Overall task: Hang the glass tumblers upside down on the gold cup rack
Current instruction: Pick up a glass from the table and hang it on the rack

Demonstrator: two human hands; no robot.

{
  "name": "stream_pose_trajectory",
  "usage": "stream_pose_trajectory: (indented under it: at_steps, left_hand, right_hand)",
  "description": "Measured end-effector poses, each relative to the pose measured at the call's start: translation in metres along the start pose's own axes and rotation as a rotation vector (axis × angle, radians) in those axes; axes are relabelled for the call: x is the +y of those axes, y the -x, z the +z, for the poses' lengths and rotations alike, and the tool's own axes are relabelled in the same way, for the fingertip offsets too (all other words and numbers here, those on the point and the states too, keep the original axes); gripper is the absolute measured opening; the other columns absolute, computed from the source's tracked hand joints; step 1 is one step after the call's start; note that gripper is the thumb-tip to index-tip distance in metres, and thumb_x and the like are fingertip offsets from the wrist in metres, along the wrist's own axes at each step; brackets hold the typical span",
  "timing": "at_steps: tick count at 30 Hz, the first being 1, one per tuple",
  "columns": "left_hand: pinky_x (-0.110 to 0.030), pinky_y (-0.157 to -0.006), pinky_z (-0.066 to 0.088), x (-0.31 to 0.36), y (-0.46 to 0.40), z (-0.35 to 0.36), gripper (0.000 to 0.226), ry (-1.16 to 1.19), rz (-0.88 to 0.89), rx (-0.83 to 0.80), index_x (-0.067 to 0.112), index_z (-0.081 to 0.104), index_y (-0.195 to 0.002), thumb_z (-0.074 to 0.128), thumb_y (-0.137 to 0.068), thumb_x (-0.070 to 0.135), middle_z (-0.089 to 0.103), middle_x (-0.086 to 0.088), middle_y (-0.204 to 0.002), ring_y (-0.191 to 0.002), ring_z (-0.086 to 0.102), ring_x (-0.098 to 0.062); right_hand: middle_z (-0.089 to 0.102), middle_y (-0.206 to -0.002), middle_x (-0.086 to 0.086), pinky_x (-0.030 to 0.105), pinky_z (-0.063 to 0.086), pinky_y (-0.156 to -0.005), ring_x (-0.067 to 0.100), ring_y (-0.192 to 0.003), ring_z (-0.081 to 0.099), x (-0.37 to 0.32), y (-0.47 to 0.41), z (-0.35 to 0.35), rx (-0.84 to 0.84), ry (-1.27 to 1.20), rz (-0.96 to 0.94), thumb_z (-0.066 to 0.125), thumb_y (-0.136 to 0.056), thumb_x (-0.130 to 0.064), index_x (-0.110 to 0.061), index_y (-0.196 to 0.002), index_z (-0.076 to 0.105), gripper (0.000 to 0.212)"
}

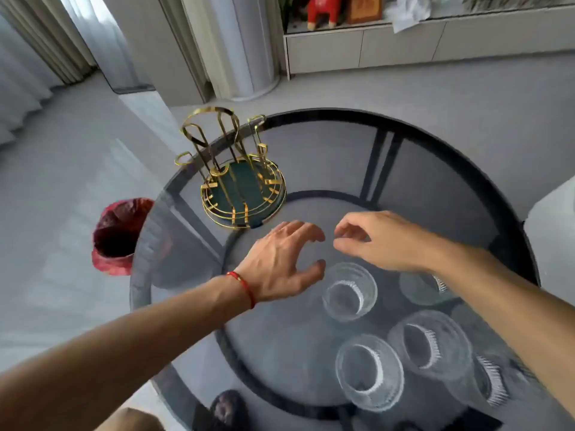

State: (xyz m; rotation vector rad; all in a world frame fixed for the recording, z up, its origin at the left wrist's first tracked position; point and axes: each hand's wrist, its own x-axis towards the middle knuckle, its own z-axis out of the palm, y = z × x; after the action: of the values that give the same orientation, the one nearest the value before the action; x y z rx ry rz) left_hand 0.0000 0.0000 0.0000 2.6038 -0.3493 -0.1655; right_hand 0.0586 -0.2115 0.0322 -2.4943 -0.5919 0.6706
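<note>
The gold cup rack (239, 169) stands near the far left edge of the round glass table (435, 157), with a dark green base and no glasses on its prongs. Several ribbed glass tumblers stand upright at the near right: one (349, 290) just below my hands, one (370, 371) nearer, one (429, 343) to its right, others partly hidden under my right forearm. My left hand (280, 259) hovers open above the table, left of the nearest tumbler. My right hand (376, 241) hovers beside it, fingers loosely curled, holding nothing.
A red bin (118, 234) stands on the floor left of the table. A low white cabinet (404, 48) with a red toy horse (323, 10) lines the far wall. Curtains hang at the back left. A white seat edge (553, 225) shows at right.
</note>
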Motion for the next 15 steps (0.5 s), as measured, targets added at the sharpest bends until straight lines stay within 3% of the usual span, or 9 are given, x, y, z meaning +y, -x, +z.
stream_pose_trajectory:
  at_steps: [2, 5, 9, 12, 15]
  left_hand:
    - [-0.043, -0.095, 0.049, -0.016, 0.001, 0.018, 0.059, 0.022, 0.110, -0.062, 0.018, 0.057, -0.127, 0.051, -0.082, 0.055, 0.062, -0.002, -0.122, -0.110, 0.057, -0.021]
    - [-0.042, -0.100, 0.044, -0.035, 0.005, 0.022, 0.070, 0.064, 0.123, -0.147, 0.017, 0.052, -0.134, 0.044, -0.076, 0.056, 0.056, -0.002, -0.131, -0.119, 0.050, -0.019]
    - [-0.046, -0.107, 0.041, -0.053, 0.040, 0.031, 0.077, 0.061, 0.109, -0.116, 0.018, 0.042, -0.143, 0.049, -0.074, 0.052, 0.051, -0.004, -0.138, -0.126, 0.046, -0.021]
    - [-0.050, -0.110, 0.040, -0.055, 0.088, 0.047, 0.079, 0.036, 0.090, 0.015, 0.020, 0.036, -0.147, 0.049, -0.076, 0.053, 0.047, -0.007, -0.145, -0.130, 0.044, -0.022]
    - [-0.052, -0.110, 0.041, -0.038, 0.133, 0.055, 0.077, 0.057, 0.058, 0.126, 0.018, 0.037, -0.147, 0.051, -0.081, 0.053, 0.047, -0.009, -0.148, -0.133, 0.043, -0.025]
  right_hand:
    - [0.070, -0.116, -0.016, 0.038, 0.052, -0.099, 0.008, -0.111, 0.065, 0.005, -0.007, 0.017, -0.078, 0.014, 0.027, 0.051, -0.074, -0.086, -0.038, -0.119, 0.067, 0.067]
    - [0.069, -0.119, -0.018, 0.039, 0.051, -0.102, 0.004, -0.111, 0.064, 0.006, -0.009, 0.030, -0.167, 0.032, 0.010, 0.046, -0.063, -0.099, -0.042, -0.121, 0.064, 0.083]
    - [0.064, -0.127, -0.012, 0.045, 0.045, -0.107, 0.010, -0.113, 0.060, -0.002, 0.004, 0.050, -0.129, 0.127, 0.053, 0.031, -0.046, -0.111, -0.046, -0.126, 0.055, 0.106]
    - [0.054, -0.151, -0.002, 0.044, 0.040, -0.107, 0.020, -0.126, 0.056, -0.004, 0.026, 0.068, 0.013, 0.199, 0.071, 0.032, -0.069, -0.101, -0.040, -0.143, 0.045, 0.097]
    - [0.054, -0.150, 0.002, 0.043, 0.041, -0.102, 0.023, -0.127, 0.053, -0.018, 0.057, 0.075, 0.193, 0.204, 0.115, 0.041, -0.089, -0.082, -0.029, -0.150, 0.043, 0.081]
